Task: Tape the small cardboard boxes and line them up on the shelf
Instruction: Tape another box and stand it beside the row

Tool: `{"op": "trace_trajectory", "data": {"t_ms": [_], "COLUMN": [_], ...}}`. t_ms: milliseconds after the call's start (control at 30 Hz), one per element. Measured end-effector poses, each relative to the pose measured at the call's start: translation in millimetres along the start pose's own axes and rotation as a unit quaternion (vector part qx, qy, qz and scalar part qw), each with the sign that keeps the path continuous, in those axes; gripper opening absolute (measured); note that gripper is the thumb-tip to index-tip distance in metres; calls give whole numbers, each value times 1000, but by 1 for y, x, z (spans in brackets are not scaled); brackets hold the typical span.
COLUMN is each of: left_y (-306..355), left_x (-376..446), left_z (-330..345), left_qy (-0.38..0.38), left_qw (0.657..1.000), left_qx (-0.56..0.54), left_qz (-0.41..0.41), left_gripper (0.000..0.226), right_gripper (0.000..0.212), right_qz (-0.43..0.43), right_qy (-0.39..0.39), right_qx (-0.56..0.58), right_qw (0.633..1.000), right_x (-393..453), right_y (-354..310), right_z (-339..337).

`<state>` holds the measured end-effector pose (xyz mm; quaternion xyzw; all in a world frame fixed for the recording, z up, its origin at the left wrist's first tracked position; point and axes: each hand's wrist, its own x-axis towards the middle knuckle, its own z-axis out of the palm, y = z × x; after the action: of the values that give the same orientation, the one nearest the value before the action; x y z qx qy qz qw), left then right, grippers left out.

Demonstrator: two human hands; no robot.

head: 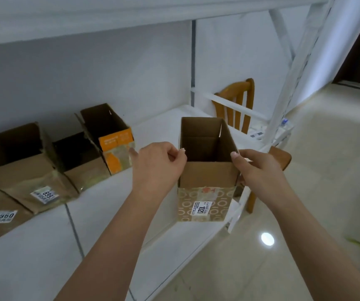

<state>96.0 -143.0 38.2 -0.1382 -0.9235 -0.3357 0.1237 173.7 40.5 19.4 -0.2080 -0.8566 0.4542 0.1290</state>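
Already four boxes (51,170) line the shelf (44,246); left hand (158,166) and right hand (259,168) pinch an open-topped box (206,170), not yet in line.

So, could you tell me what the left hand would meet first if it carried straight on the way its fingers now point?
The left hand already pinches the left wall of the open brown cardboard box, so going on rightward it would press into that wall first.

Looking like home storage room: white metal shelf rack (114,213) standing against plain white wall (87,83), wooden dining chair (237,105) sitting behind it, glossy cream floor tiles (305,213) reflecting ceiling light, reused shipping boxes (33,170) lining shelf.
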Motion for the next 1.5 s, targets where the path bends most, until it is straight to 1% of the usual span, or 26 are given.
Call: {"op": "trace_trajectory", "data": {"t_ms": [100,233,367,467,567,700,733,800,867,900,967,1033,1067,1133,1200,1267,1300,1400,1433,1500], "left_y": [1,10,21,20,16,8,6,0,-5,-8,-11,-17,-22,-38,-57,-78,-87,-110,-117,-128], "left_x": [15,34,44,44,43,50,53,61,72,78,89,99,102,108,115,121,125,134,135,135], "left_z": [8,19,43,59,68,71,72,71,70,69,67,63,58,45,29,15,11,7,8,9], "left_qy": [29,74,102,122,132,127,129,129,115,103,74,44,35,39,53,52,39,-32,-45,-43], "left_qw": [999,993,987,978,971,966,965,964,964,964,964,965,966,967,961,946,938,916,910,907], "left_qx": [29,29,14,34,58,96,102,111,130,144,176,191,191,195,225,285,313,372,383,391], "left_qz": [-34,-87,-127,-169,-190,-203,-203,-205,-203,-199,-187,-177,-172,-159,-151,-144,-142,-148,-151,-153], "left_gripper": [28,26,25,25,24,24,24,27,31,33,38,42,42,41,37,36,40,57,56,42], "right_gripper": [45,50,47,46,47,49,52,66,82,85,81,79,81,90,91,83,78,60,55,47], "right_qz": [-24,-68,-102,-125,-135,-141,-147,-159,-162,-159,-164,-179,-182,-203,-254,-283,-285,-281,-281,-284], "right_qy": [-42,-82,-126,-163,-191,-210,-211,-223,-249,-256,-238,-198,-181,-156,-147,-168,-176,-154,-144,-131], "right_qx": [-24,-64,-75,-76,-78,-52,-49,-55,-69,-75,-88,-109,-116,-115,-136,-184,-207,-252,-258,-257], "right_qw": [999,992,984,976,969,966,965,960,952,951,953,958,960,960,946,926,919,913,913,914], "right_x": [38,82,124,146,161,176,179,186,191,193,198,202,204,205,208,211,212,213,214,218], "right_y": [-3,-5,4,13,19,22,22,20,18,18,19,18,16,11,4,-3,-7,-17,-21,-26], "right_z": [2,2,-7,-4,7,24,27,32,37,40,48,58,64,73,81,88,92,109,114,125]}}
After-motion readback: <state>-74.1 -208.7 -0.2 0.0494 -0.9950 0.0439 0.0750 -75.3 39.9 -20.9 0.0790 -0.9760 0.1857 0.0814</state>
